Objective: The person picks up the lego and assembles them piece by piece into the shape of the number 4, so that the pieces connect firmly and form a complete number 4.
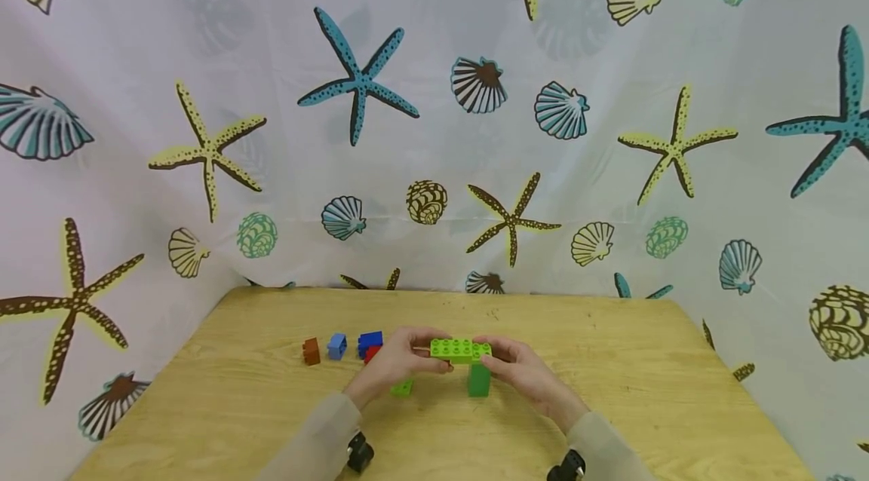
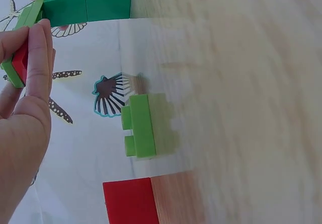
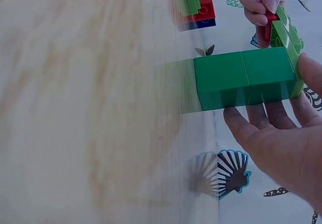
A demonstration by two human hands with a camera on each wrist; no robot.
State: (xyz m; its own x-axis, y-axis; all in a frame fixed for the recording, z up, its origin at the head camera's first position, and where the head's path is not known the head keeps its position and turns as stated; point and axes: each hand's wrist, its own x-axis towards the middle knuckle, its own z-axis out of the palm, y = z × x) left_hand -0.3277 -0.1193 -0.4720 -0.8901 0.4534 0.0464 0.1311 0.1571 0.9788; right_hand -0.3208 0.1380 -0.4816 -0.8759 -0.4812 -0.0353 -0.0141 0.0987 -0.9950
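Lime building bricks (image 1: pixel 451 349) lie in a row across the top of a stack of two dark green bricks (image 3: pixel 246 80), which stands upright on the table. At the row's left end my left hand (image 1: pixel 400 360) grips a red brick (image 2: pixel 20 62) against the underside of the lime ones, thumb on one side and fingers on the other. My right hand (image 1: pixel 526 375) holds the lime end above the stack between thumb and fingers, its other fingers (image 3: pixel 241 128) along the dark green bricks' side.
On the wooden table (image 1: pixel 271 421), a loose small lime brick (image 2: pixel 142 126) lies near the left forearm. Further left are a brown brick (image 1: pixel 311 351), a light blue brick (image 1: pixel 337 346), a dark blue brick (image 1: pixel 370 341) and a red brick (image 2: pixel 131 201). A patterned curtain (image 1: pixel 434 149) hangs behind.
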